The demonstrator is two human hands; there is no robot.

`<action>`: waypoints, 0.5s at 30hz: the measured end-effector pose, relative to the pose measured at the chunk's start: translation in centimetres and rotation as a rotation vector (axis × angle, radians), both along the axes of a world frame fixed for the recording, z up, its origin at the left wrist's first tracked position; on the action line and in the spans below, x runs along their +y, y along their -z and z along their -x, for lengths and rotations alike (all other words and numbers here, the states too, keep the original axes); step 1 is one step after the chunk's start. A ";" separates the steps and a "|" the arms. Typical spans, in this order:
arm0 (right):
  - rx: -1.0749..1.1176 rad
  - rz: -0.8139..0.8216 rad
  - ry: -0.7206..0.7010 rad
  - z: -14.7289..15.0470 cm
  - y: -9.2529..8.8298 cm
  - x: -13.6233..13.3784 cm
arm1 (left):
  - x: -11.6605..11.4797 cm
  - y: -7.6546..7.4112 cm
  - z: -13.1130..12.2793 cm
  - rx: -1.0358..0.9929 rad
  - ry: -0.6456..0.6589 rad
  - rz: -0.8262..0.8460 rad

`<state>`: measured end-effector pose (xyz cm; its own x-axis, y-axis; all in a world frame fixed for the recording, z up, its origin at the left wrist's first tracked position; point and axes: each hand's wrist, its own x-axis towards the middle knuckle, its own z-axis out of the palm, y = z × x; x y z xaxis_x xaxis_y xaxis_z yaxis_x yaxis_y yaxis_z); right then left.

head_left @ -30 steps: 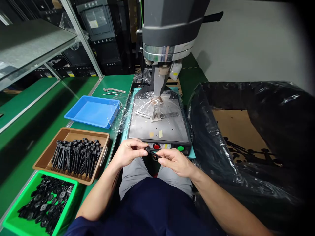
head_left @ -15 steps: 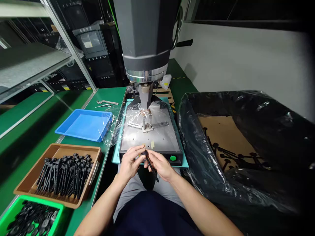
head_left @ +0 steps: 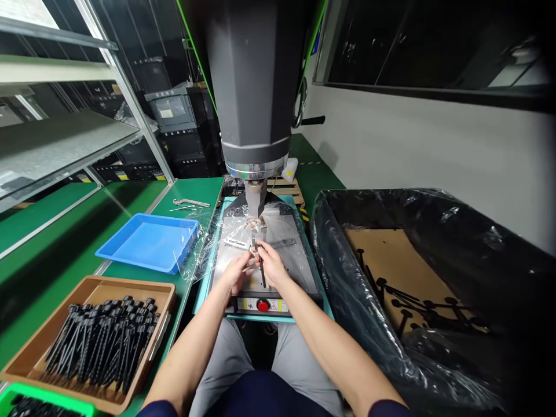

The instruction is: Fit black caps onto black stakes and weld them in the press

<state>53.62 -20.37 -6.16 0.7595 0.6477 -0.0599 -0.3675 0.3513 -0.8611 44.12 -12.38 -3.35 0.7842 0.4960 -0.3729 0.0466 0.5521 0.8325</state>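
Both hands are over the grey plate (head_left: 295, 272) of the press machine, just in front of its small metal fixture (head_left: 253, 238). My right hand (head_left: 273, 264) pinches a thin black screw-like part (head_left: 262, 272), which points towards me. My left hand (head_left: 237, 272) sits beside it with fingers curled, touching the part's far end near the fixture. The machine's horn (head_left: 255, 197) hangs above the fixture, clear of my hands.
A brown tray (head_left: 26, 359) of several black rods lies at the left front, a blue tray (head_left: 147, 243) behind it. A box lined with black plastic (head_left: 347, 278) holding finished parts stands at the right. A red button (head_left: 263, 305) faces me. Shelving rises at the left.
My hands moved forward from my lap onto the machine plate, carrying the black part up to the fixture. The view tilted upward.
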 end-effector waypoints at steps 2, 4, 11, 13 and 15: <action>-0.078 -0.021 0.054 -0.7 -0.2 0.8 | 0.6 0.2 -1.0 -0.108 -0.137 0.241; -0.191 -0.052 0.137 -1.5 -0.6 1.1 | 1.0 0.2 -1.6 -0.175 -0.328 0.391; -0.535 0.045 0.306 -4.5 -1.9 1.0 | 1.4 -0.8 -1.8 -0.233 -0.523 0.444; -0.560 0.073 0.304 -5.0 -2.2 1.4 | 1.4 -1.1 -1.7 -0.238 -0.517 0.466; -0.579 0.085 0.297 -5.4 -2.4 1.9 | 1.6 -1.3 -1.7 -0.238 -0.507 0.480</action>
<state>58.98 -18.48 -3.72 0.8304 0.4161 0.3705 0.2660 0.2882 -0.9199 45.81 -10.78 -2.02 0.5886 0.6439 -0.4888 -0.4628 0.7641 0.4494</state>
